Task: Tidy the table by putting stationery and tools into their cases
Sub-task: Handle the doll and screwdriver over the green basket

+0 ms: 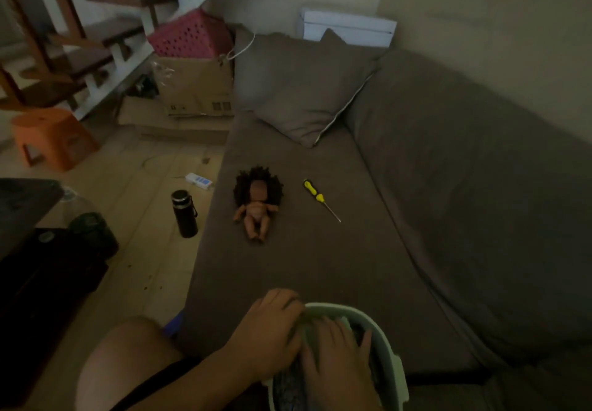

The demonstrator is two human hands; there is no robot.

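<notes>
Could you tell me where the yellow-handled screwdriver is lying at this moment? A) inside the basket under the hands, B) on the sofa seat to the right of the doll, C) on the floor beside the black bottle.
B: the screwdriver lies on the sofa seat, right of the doll.

A yellow-and-black-handled screwdriver (pixel 321 199) lies flat on the brown sofa seat (pixel 320 260), its thin metal shaft pointing diagonally toward the lower right. At the near edge sits a pale green plastic basket (pixel 386 345), apparently stuffed with dark fabric, though dim light obscures its contents.
</notes>
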